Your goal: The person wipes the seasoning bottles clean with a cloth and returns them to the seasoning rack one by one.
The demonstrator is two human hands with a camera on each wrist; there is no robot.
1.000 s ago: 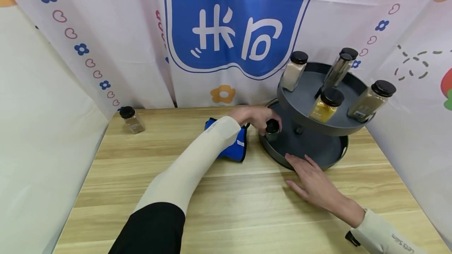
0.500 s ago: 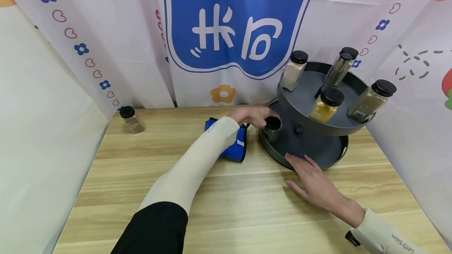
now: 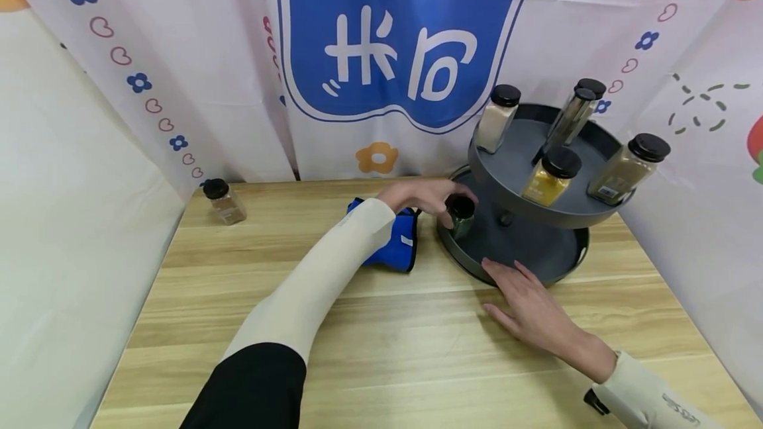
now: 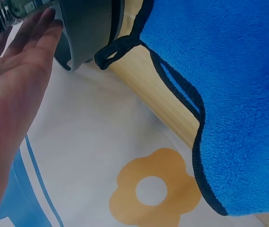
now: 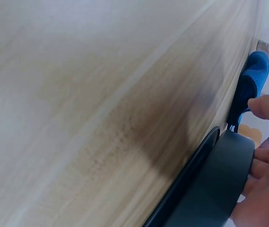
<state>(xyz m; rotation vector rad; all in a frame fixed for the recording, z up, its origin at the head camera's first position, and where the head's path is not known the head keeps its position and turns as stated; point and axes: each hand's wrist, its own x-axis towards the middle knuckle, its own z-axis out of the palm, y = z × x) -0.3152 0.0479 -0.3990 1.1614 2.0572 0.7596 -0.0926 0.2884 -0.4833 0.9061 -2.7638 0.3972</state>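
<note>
In the head view my left hand (image 3: 424,196) is at the left side of the lower tier of a grey two-tier round rack (image 3: 518,253). Its fingers are loosely bent about a black-capped glass jar (image 3: 461,225) with dark green contents, which stands upright on that tier. The left wrist view shows the fingers fairly straight beside the jar (image 4: 23,10); firm contact is not visible. My right hand (image 3: 534,313) has its fingers extended, with the fingertips touching the lower tier's front rim. In the right wrist view those fingers (image 5: 262,165) lie against the rim.
A blue cloth (image 3: 396,247) with black edging lies left of the rack, under the left forearm. One black-capped jar (image 3: 226,206) stands at the table's far left. The upper tier (image 3: 507,174) holds several jars, including a yellow one (image 3: 547,181). A printed curtain (image 3: 238,85) hangs behind.
My left hand has loosened from the jar's cap and drawn slightly left, so more of the jar shows. The right hand has stayed at the rim.
</note>
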